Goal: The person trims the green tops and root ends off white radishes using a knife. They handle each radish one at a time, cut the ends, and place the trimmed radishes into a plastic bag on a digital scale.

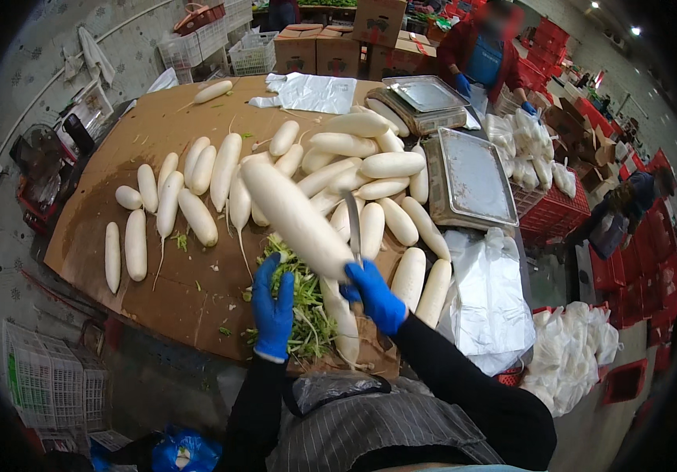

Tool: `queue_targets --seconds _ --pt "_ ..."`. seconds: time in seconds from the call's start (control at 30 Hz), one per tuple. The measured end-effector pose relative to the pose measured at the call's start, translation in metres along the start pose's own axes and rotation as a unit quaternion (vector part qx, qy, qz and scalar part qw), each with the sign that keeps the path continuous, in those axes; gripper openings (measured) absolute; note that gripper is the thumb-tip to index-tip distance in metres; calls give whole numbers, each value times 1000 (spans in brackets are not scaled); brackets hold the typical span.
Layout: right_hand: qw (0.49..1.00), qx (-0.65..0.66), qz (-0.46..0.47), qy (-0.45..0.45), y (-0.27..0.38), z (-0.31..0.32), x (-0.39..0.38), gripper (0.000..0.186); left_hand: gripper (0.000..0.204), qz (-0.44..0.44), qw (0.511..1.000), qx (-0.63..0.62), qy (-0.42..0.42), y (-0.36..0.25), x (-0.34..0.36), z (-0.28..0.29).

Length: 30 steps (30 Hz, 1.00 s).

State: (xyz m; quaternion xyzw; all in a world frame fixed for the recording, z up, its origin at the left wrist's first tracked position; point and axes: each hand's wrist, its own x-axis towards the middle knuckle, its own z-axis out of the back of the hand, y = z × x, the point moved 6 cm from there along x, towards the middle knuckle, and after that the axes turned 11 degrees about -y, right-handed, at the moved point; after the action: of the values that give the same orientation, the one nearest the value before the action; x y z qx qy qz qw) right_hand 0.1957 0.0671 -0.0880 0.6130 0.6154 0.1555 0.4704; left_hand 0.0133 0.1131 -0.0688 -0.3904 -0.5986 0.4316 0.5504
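Here the left hand (273,308), in a blue glove, is open with its fingers spread, pressed against the lower end of a long white radish (298,220) that slants up over the brown table (118,157). The right hand (375,295), also blue-gloved, is closed around the handle of a knife (352,226), whose blade points upward just beside the radish. Below both hands lies a heap of cut green leaves (307,303), with a couple of radishes resting at its edge.

Judging by the scene, much of the trimming looks done: many bare white radishes (354,169) lie in rows and a pile across the table, with no tops that I can see. Whether the raised one has leaves left I cannot tell, since the glove covers its end. Two metal scales (472,177) stand at the right, and another person in blue gloves (480,47) works farther back.
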Motion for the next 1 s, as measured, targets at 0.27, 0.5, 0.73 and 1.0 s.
queue_targets --seconds 0.27,0.5,0.73,1.0 --pt "944 -115 281 -128 86 -44 159 48 74 -85 853 501 119 99 -19 -29" --pt "894 -342 285 -36 -19 -17 38 48 74 -107 857 493 105 103 -23 -17" --pt "874 -408 219 -149 -56 80 -88 62 78 -92 848 521 43 83 -21 -17" --pt "849 -358 329 -205 63 132 30 31 39 47 987 83 127 48 -30 -32"
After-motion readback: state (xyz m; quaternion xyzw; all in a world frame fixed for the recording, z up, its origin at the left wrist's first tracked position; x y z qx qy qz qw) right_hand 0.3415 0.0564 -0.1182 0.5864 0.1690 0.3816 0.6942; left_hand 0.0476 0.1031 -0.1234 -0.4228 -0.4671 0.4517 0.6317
